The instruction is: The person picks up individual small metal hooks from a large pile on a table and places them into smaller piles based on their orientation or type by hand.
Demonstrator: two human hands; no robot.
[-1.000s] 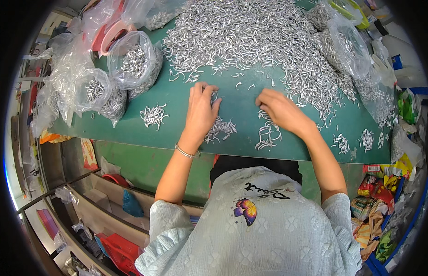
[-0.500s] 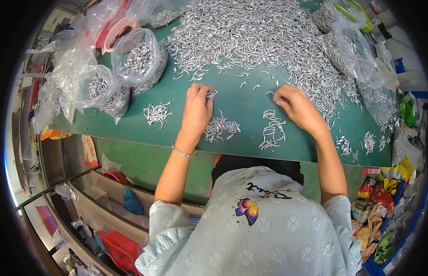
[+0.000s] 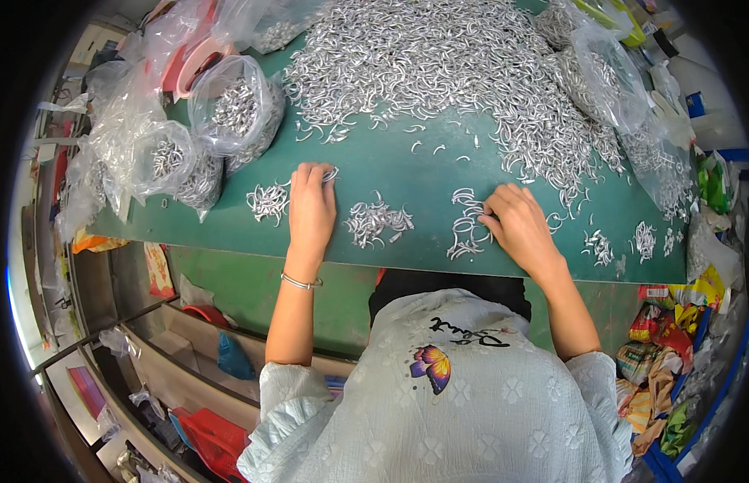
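Note:
My left hand (image 3: 312, 205) is closed with a small curved silver metal piece (image 3: 331, 174) at its fingertips. It hovers beside a small heap of curved pieces (image 3: 267, 201) on its left, and a larger heap of silver pieces (image 3: 378, 221) lies to its right. My right hand (image 3: 519, 225) is curled, thumb and fingers together, at the right edge of a loose column of curved pieces (image 3: 465, 217). Whatever its fingertips hold is hidden. Just right of that hand lies another curved piece (image 3: 555, 220).
A wide mound of silver pieces (image 3: 415, 56) covers the far part of the green table (image 3: 423, 173). Filled clear bags stand at left (image 3: 238, 113) and right (image 3: 608, 76). Small heaps (image 3: 598, 248) lie near the front right edge. A drawer-like shelf (image 3: 189, 362) sits below left.
My left hand has shifted left, toward the small left heap, keeping a curved piece at its fingers. My right hand has come nearer to me, down beside the column of curved pieces.

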